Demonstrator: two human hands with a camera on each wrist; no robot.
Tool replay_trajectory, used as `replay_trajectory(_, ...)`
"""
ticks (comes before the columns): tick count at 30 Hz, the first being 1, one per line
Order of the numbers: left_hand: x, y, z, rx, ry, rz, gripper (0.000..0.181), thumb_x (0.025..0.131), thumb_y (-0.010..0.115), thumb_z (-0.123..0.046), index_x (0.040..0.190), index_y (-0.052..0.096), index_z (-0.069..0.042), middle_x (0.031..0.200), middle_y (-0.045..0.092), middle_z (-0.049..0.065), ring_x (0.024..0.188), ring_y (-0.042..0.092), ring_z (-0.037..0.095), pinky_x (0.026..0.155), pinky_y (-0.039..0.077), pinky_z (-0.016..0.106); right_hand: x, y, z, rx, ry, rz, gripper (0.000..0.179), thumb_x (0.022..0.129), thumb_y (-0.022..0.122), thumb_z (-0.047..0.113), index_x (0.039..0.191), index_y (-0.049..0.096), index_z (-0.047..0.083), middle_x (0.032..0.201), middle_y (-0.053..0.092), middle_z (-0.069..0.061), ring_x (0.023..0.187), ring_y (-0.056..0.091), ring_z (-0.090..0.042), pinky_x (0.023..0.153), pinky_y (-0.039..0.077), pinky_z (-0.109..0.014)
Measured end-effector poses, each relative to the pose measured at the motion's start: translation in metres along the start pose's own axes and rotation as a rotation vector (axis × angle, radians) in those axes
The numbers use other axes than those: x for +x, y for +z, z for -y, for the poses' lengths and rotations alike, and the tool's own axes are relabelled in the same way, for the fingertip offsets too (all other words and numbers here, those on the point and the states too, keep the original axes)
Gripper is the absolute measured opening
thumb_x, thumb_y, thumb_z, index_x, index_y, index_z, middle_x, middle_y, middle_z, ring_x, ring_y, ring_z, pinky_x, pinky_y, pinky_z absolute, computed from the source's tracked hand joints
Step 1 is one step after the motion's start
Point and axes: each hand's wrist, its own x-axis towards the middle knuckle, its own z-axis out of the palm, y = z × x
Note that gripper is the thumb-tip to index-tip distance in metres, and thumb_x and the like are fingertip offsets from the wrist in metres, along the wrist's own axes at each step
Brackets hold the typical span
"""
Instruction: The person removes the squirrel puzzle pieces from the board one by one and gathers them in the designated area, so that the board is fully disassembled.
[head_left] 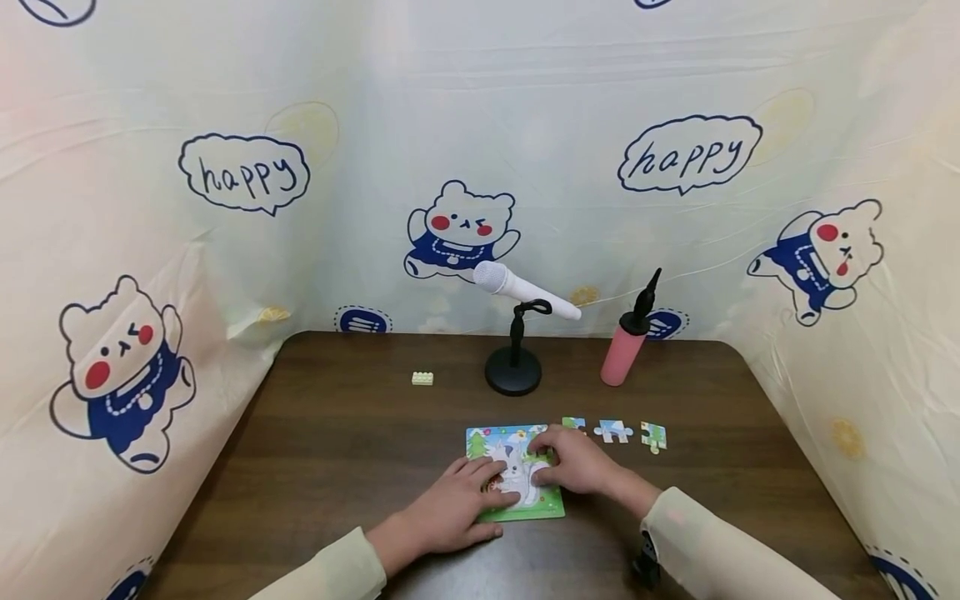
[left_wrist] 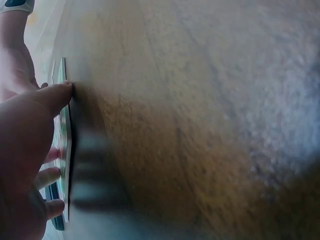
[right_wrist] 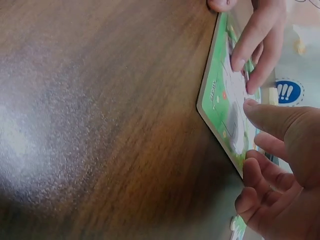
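Head view, from the left: a speech bubble [head_left: 243, 173] on the cloth [head_left: 360, 183] reads "happy". A pale toy brick [head_left: 422, 378] sits on the far side of the desk [head_left: 322, 450]. Nearer, the left grip [head_left: 457, 508] lies with fingers spread, pressing on the left part of a square puzzle [head_left: 519, 468] with a white animal on it. Beyond that puzzle, a white microphone [head_left: 525, 292] rests in a black stand [head_left: 513, 371]. The right grip [head_left: 577, 462] is loosely open, thumb and forefinger apart, touching the puzzle's right part. Three loose pieces [head_left: 615, 430] lie beyond it to the right; farther stands a pink pump [head_left: 625, 352], below another "happy" bubble [head_left: 690, 156]. Right wrist view shows a blue print [right_wrist: 289, 92] with exclamation marks; lettering on the puzzle's green border is too small to read.
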Motion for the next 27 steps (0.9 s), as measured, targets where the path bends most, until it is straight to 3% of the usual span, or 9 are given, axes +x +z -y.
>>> replay_trajectory(8,-0.001,0.000,-0.004,-0.001,-0.029,0.048,0.049,0.104,0.053,-0.052,0.152,0.050,-0.041,0.163,0.040,0.010,0.150,0.039,0.034,0.111,0.040,0.062,0.000,0.005,0.004,-0.040,0.018,0.001,0.039,0.085,0.085,0.032,0.118,0.075,0.013,0.108,0.067,0.000,0.095,0.060,-0.016,0.086,0.053,-0.038)
replay_trajectory(12,-0.001,0.001,-0.006,0.026,-0.020,0.056,0.049,0.104,0.052,-0.051,0.153,0.046,-0.045,0.163,0.039,0.012,0.150,0.039,0.036,0.110,0.041,0.064,0.001,0.007,0.005,-0.044,0.023,-0.001,0.037,0.083,0.087,0.029,0.115,0.076,0.012,0.105,0.066,-0.001,0.091,0.059,-0.016,0.082,0.051,-0.035)
replay_trajectory(17,0.000,0.000,-0.010,0.068,-0.003,0.040,0.046,0.105,0.052,-0.046,0.151,0.047,-0.048,0.161,0.041,0.015,0.146,0.042,0.040,0.107,0.043,0.065,0.004,0.008,0.006,-0.021,0.038,-0.001,0.034,0.080,0.089,0.026,0.109,0.077,0.012,0.101,0.065,0.000,0.089,0.058,-0.017,0.080,0.050,-0.036)
replay_trajectory(27,0.000,0.005,-0.015,0.137,0.009,-0.001,0.048,0.104,0.050,-0.040,0.151,0.048,-0.046,0.159,0.043,0.018,0.145,0.043,0.041,0.109,0.043,0.060,0.007,0.006,0.003,0.030,0.056,-0.013,0.029,0.080,0.089,0.021,0.102,0.072,0.014,0.093,0.062,-0.001,0.083,0.053,-0.017,0.076,0.047,-0.035)
